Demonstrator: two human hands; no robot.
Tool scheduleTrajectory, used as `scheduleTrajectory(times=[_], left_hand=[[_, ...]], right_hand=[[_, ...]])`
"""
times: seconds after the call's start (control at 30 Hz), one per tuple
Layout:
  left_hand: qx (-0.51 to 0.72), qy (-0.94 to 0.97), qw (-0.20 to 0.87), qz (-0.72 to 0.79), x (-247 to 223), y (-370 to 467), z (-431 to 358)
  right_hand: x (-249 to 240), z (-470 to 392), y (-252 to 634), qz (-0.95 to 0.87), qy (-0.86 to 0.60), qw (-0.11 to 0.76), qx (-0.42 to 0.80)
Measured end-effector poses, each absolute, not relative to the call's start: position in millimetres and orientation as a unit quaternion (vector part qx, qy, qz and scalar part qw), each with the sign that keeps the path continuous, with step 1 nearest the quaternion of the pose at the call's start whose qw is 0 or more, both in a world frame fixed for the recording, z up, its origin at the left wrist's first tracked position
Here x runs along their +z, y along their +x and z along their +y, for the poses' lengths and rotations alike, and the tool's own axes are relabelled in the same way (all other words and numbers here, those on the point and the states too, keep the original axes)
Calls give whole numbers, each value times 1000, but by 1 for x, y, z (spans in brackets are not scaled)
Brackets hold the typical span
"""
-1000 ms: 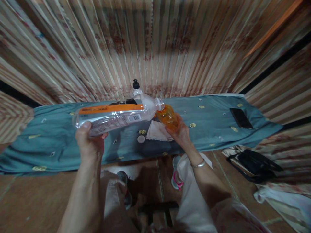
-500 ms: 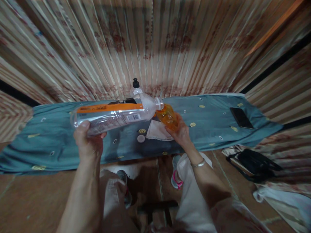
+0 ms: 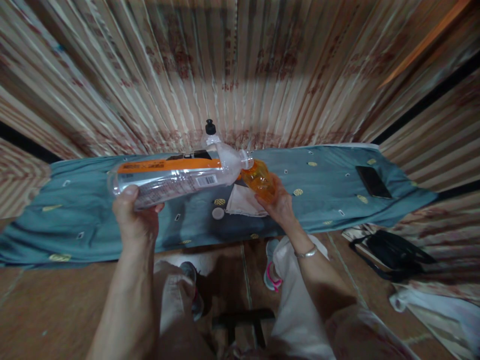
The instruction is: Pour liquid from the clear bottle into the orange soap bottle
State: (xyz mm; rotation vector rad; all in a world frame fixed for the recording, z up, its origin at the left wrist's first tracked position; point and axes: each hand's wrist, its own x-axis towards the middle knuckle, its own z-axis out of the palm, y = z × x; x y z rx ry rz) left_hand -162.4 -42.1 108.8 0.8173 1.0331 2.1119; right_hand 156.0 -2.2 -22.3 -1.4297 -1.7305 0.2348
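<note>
My left hand [image 3: 135,220] grips the base end of a large clear plastic bottle [image 3: 176,175] with an orange and white label, held almost horizontal, its open mouth pointing right. My right hand [image 3: 279,205] holds a small orange bottle [image 3: 258,180], tilted so its mouth meets the mouth of the big bottle. Both are held above a long surface covered with a teal cloth [image 3: 93,210]. A white cap [image 3: 217,213] and a folded white cloth [image 3: 243,201] lie on the teal cloth just below the bottles.
A clear bottle with a black cap [image 3: 210,134] stands behind the held bottles by the striped curtain [image 3: 240,70]. A dark phone [image 3: 372,181] lies on the cloth's right end. A black bag [image 3: 397,255] sits on the floor at right. My legs and shoes show below.
The big bottle and my left hand have shifted slightly to the left. The right hand and the orange bottle stay where they were.
</note>
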Motion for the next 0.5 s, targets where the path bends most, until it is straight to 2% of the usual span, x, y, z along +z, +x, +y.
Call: scheduleTrajectory(times=[0.5], left_hand=[[797,322,317,400,110,-163,-43]], right_hand=[[-21,-2,156,-696,-562,437,91]])
